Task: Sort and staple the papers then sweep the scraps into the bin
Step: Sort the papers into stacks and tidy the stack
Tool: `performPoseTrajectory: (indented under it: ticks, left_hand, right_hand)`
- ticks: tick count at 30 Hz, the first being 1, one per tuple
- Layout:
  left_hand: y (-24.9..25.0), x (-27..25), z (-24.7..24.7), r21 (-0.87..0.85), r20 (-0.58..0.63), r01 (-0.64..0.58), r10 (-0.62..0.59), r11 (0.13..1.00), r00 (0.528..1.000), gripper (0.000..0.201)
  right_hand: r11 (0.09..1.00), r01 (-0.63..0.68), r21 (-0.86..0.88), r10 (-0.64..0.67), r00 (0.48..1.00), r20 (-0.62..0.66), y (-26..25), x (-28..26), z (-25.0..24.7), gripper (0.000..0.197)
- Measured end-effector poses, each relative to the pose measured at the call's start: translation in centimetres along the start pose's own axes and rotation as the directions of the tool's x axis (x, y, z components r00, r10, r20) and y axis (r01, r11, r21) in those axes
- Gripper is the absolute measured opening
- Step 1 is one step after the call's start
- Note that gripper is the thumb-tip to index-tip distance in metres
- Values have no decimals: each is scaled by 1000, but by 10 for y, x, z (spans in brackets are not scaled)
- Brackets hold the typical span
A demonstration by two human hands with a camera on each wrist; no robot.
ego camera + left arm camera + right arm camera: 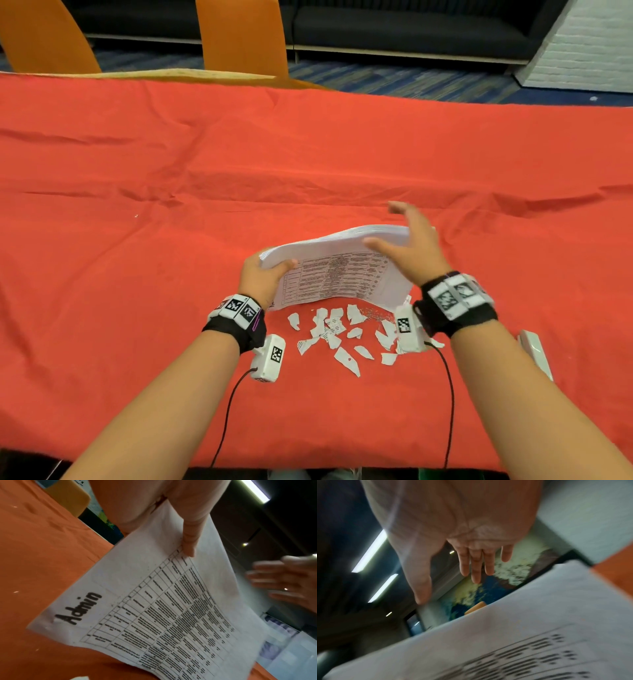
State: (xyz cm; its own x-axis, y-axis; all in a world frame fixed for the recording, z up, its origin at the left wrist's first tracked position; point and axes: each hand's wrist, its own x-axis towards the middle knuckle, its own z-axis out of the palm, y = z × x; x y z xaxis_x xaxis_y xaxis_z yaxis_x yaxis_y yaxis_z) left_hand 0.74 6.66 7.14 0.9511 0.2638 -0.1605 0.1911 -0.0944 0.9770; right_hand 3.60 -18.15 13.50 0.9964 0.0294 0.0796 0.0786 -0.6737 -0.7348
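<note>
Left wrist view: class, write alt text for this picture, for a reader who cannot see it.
The left hand holds a stack of papers tilted above the orange tablecloth, thumb pressed on the top sheet. That sheet carries a printed table and the handwritten word "Admin". The right hand, blurred and open, hangs beside the stack's far edge.

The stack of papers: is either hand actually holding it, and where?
The left hand grips the stack of papers at its left edge, thumb on the printed top sheet. The right hand is open by the other end, holding nothing.
</note>
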Motion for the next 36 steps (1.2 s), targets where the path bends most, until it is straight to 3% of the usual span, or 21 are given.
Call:
performPoseTrajectory:
  ticks: [2, 4, 7, 9, 11, 13, 17, 19, 22, 24, 29, 36]
  left_hand:
    - [6, -1, 6, 19, 29, -47, 46, 999, 998, 16]
    - [11, -2, 11, 35, 64, -85, 83, 996, 994, 11]
    - [18, -5, 17, 59, 91, -132, 126, 990, 988, 19]
    - [23, -5, 19, 96, 109, -159, 148, 983, 983, 16]
    - [26, -1, 17, 125, 141, -167, 149, 978, 979, 7]
    - [29, 3, 10, 148, 160, -179, 155, 973, 975, 14]
    - [43, 11, -4, 47, 136, -174, 166, 984, 977, 15]
    - [57, 10, 1, -131, 97, -142, 155, 981, 983, 14]
    - [80, 9, 21, -477, 97, -83, 146, 875, 985, 15]
    - [94, 6, 34, -464, 65, -155, 208, 872, 976, 12]
    - [101, -4, 51, -229, -75, -334, 325, 915, 943, 14]
    - [62, -17, 52, -212, -118, -247, 226, 946, 967, 16]
  right_hand:
    - [962, 190, -199, -158, 973, 167, -26, 9, 24, 82]
    - [892, 308, -331, -206, 928, 310, -40, 16, 50, 77]
    - [764, 406, -502, -189, 884, 429, -45, 25, 69, 35]
    - [761, 412, -501, -186, 879, 440, -43, 25, 65, 13]
    - [814, 378, -440, -193, 891, 410, -39, 23, 50, 14]
    - [882, 297, -365, -187, 933, 308, -38, 25, 26, 13]
    - [985, 170, 3, -170, 982, 84, -36, 27, -30, 13]
    - [974, 162, 157, -166, 986, 13, -35, 24, -48, 11]
    - [915, 147, 375, -119, 988, -96, -25, 21, -57, 12]
    - [853, 115, 509, -45, 988, -147, -14, 17, -52, 12]
    - [722, 23, 691, 101, 985, -138, 11, -1, -18, 21]
    - [699, -158, 697, 224, 975, -4, 31, -21, 18, 25]
